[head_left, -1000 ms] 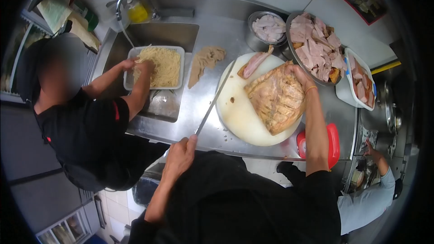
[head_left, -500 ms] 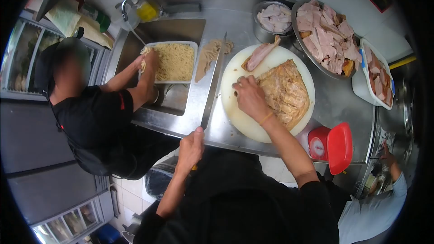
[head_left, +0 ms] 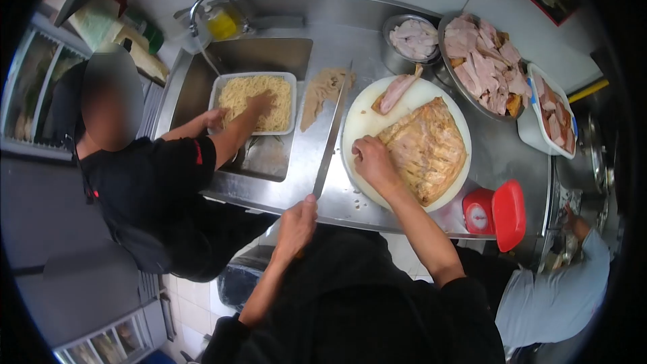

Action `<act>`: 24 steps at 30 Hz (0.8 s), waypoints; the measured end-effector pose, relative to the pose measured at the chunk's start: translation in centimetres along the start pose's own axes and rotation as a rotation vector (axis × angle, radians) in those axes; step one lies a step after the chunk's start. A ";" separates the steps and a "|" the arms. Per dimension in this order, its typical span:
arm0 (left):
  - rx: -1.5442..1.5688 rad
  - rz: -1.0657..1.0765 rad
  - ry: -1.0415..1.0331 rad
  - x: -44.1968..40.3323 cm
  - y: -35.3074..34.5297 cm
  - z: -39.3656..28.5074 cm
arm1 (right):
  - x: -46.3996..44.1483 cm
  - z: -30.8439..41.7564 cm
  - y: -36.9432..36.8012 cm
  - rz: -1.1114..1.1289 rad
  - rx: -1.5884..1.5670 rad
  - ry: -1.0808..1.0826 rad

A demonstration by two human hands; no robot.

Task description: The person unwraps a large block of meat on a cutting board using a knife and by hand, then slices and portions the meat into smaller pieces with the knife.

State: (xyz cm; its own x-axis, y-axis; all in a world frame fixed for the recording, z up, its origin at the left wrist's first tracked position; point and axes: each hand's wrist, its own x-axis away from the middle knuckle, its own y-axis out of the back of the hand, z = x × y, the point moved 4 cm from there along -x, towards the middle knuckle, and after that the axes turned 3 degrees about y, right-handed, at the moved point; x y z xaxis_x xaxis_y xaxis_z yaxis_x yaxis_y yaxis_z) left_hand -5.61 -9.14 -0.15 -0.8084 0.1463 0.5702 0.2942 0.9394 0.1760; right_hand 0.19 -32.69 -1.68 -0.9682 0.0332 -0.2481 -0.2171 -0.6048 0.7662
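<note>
My left hand is wrapped round the handle of a long knife, whose blade points away from me over the steel counter, left of the board. A round white cutting board carries a large browned slab of cooked meat with grooves across it. At the slab's left edge is my right hand, fingers curled in; whatever they pinch, if anything, is hidden. A cut strip of meat with a bone end lies at the board's far side.
Behind the board stand a pot of pale meat and a large bowl of sliced meat. A white tub and red scale are to the right. A brown cloth lies left. A co-worker handles noodles at the sink.
My right hand has drawn its fingers closer together near the slab's left edge. The knife remains in my left hand. The co-worker's hands have moved apart over the noodles.
</note>
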 end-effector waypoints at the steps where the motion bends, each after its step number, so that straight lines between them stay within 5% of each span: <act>1: -0.001 0.017 0.007 -0.2 0.4 -0.5 | 0.5 0.4 0.5 -0.034 -0.066 -0.043; 8: -0.059 0.162 0.045 -3.2 2.4 -2.2 | 14.8 0.8 8.9 -0.219 -0.351 -0.497; 12: -0.162 0.190 0.094 -4.9 3.1 -2.9 | 32.2 -1.0 6.8 -0.010 -0.149 -1.017; 14: -0.156 0.227 0.090 -6.0 3.5 -2.1 | 47.9 -4.2 -0.6 -0.014 -0.205 -1.176; 16: -0.174 0.247 0.079 -6.7 3.6 -2.0 | 54.1 0.4 -3.4 0.117 -0.163 -1.439; 21: -0.206 0.282 0.106 -7.5 3.8 -3.2 | 63.6 5.4 -10.7 0.587 0.195 -1.468; 24: -0.238 0.274 0.058 -7.8 3.8 -3.7 | 49.5 6.1 -3.1 0.179 0.145 -1.358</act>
State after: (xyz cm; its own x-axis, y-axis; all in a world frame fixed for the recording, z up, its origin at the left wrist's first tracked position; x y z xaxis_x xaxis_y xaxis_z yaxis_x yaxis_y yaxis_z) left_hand 3.68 -7.89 -0.99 -0.6544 0.3583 0.6658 0.6121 0.7680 0.1884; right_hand -47.80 -24.29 -12.75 -0.3266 0.7586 0.5638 -0.0074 -0.5986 0.8010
